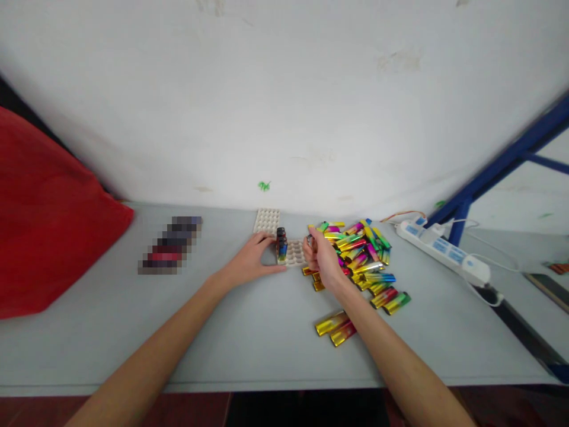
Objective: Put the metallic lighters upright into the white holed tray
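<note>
Near the middle of the grey table lies a pale tray with rows of round hollows [296,253]. A few dark-topped lighters [281,244] stand upright in a row at its left end. My left hand [255,258] rests beside that end, thumb and fingers apart around the row. Over the tray's right end, my right hand [319,255] has its fingers closed around a small item, mostly hidden, with a metallic tip showing. Right of and partly beneath this hand spreads a pile of shiny, multicoloured lighters [360,252]. A second pale tray [267,220] lies behind the first.
Two shiny lighters [331,323] lie nearer the front edge. A white power strip [444,249] with cables is at the right, by a blue metal frame [462,207]. Red cloth [53,219] stands at the left, near a pixelated patch. A white wall [284,107] rises behind.
</note>
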`<state>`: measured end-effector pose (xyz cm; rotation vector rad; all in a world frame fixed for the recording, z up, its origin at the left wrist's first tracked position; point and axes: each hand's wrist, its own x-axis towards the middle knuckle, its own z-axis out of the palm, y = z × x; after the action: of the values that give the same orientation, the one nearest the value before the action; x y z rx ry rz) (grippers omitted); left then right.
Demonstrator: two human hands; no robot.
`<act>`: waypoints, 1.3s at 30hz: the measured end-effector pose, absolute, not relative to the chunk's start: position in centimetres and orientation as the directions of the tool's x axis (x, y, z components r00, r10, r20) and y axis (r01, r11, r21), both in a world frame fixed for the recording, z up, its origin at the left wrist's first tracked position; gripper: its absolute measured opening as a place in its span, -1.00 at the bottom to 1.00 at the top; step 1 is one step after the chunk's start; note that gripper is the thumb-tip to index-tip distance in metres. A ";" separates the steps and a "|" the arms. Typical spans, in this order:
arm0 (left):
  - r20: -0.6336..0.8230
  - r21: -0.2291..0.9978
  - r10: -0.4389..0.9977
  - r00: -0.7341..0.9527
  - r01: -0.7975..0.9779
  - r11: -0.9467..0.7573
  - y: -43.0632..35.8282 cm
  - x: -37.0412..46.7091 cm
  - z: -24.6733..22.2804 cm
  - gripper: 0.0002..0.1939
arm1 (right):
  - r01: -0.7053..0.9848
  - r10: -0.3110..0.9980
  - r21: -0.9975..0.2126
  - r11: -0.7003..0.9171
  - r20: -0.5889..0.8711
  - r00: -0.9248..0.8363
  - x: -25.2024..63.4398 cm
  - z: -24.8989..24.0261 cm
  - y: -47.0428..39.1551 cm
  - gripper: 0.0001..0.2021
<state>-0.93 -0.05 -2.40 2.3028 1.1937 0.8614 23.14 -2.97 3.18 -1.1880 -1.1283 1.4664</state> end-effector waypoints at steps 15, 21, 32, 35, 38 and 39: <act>0.307 0.593 0.837 0.453 0.597 -0.540 -0.1 -1.0 -2.0 -0.24 | -0.086 0.982 -0.985 -0.147 -0.135 -0.132 23.8 2.0 -3.4 -0.16; 0.313 0.596 0.837 0.449 0.593 -0.541 0.0 -0.9 -2.2 -0.24 | -0.003 0.987 -0.997 0.074 0.074 -0.143 23.9 1.7 -3.8 -0.20; 0.325 0.605 0.834 0.447 0.580 -0.546 -0.2 -0.8 -2.2 -0.26 | 0.375 0.935 -0.857 0.354 0.340 -0.105 24.1 2.2 -4.5 -0.49; 0.324 0.608 0.836 0.443 0.580 -0.543 -0.2 -0.8 -2.1 -0.27 | 0.344 0.944 -0.879 0.331 0.312 -0.112 23.9 2.2 -4.6 -0.52; 0.327 0.605 0.832 0.448 0.577 -0.549 -0.2 -0.7 -2.2 -0.29 | 0.348 0.945 -0.880 0.325 0.285 -0.161 23.7 1.8 -4.6 -0.54; 0.328 0.604 0.831 0.450 0.576 -0.551 -0.2 -0.7 -2.2 -0.30 | 0.358 0.943 -0.874 0.329 0.281 -0.180 23.7 1.6 -4.5 -0.54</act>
<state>-0.71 -0.20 -2.19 2.2986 1.1858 0.8520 23.72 -4.52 1.64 -1.1736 -1.7196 0.8397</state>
